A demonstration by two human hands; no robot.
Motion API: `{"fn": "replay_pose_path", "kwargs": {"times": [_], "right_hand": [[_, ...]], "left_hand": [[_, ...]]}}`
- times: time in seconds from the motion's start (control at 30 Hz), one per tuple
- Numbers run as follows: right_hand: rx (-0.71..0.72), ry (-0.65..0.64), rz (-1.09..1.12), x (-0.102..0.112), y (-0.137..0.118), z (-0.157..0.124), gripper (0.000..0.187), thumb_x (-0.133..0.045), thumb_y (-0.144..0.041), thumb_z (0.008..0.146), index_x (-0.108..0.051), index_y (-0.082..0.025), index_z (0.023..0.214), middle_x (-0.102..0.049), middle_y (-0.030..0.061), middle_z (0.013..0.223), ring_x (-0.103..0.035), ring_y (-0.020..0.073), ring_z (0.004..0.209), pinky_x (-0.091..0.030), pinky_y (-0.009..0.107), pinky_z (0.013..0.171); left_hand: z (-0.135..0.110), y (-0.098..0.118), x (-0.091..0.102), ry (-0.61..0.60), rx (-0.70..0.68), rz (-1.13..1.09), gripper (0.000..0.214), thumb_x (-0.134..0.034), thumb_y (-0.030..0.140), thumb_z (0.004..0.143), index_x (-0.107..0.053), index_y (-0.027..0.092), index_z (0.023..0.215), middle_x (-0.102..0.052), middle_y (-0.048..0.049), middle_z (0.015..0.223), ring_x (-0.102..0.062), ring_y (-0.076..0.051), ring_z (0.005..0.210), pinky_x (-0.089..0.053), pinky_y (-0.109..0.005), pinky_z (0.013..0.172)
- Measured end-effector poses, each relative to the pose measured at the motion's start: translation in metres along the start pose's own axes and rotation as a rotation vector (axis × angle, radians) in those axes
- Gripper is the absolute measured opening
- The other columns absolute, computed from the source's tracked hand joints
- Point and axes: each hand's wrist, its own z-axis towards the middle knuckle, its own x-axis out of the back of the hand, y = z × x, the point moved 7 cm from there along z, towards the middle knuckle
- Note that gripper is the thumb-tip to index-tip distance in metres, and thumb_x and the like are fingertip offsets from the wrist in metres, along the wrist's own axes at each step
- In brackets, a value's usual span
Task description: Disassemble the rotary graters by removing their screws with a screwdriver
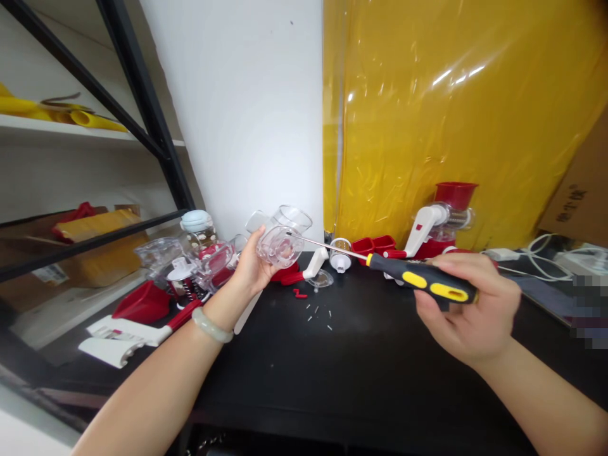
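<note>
My left hand (251, 266) is closed around a clear plastic housing (284, 237) and holds it up above the black table (332, 367). A pale bangle sits on that wrist. My right hand (468, 310) grips the black and yellow handle of a screwdriver (420, 278). Its thin metal shaft runs left and its tip reaches into the clear housing. Several small screws (317, 314) and a small red clip (299, 294) lie on the table below the housing.
An assembled red and white grater (439, 221) stands at the back by the yellow plastic sheet (456, 107). Loose red, white and clear parts (180, 272) pile up at the left. A black-framed shelf (85, 190) is at far left, white cables (541, 253) and a cardboard box (582, 190) at right.
</note>
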Motion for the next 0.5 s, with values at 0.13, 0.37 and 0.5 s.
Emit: {"fn": "replay_pose_path", "kwargs": {"times": [0.13,0.37,0.5], "right_hand": [[0.012,-0.039,-0.025,-0.0051,-0.002,-0.0004,0.043,-0.073,-0.017,0.076,-0.06,-0.023,0.116,-0.067,0.0114,0.097,-0.064,0.0295,0.091,-0.056,0.046,0.076],[0.112,-0.17,0.148,-0.0059,-0.002,-0.005,0.04,-0.061,-0.036,0.092,-0.056,-0.019,0.128,-0.061,0.0075,0.088,-0.059,0.0226,0.074,-0.05,0.037,0.059],[0.173,-0.224,0.173,-0.0076,-0.0041,-0.0065,0.041,-0.064,-0.017,0.088,-0.056,-0.022,0.128,-0.057,0.0052,0.092,-0.056,0.0182,0.073,-0.048,0.033,0.06]], "left_hand": [[0.0026,0.0003,0.0031,0.017,-0.006,-0.005,0.035,-0.057,0.041,0.091,-0.067,0.014,0.11,-0.076,-0.0113,0.087,-0.075,-0.026,0.076,-0.066,-0.041,0.071],[0.001,-0.0011,0.0006,0.007,0.012,0.0,0.037,-0.056,0.041,0.092,-0.066,0.012,0.113,-0.075,-0.0107,0.085,-0.075,-0.024,0.072,-0.066,-0.039,0.067],[0.0,0.0003,-0.0005,0.016,0.001,-0.011,0.033,-0.054,0.039,0.094,-0.067,0.013,0.108,-0.075,-0.0095,0.083,-0.075,-0.022,0.073,-0.065,-0.036,0.071]]}}
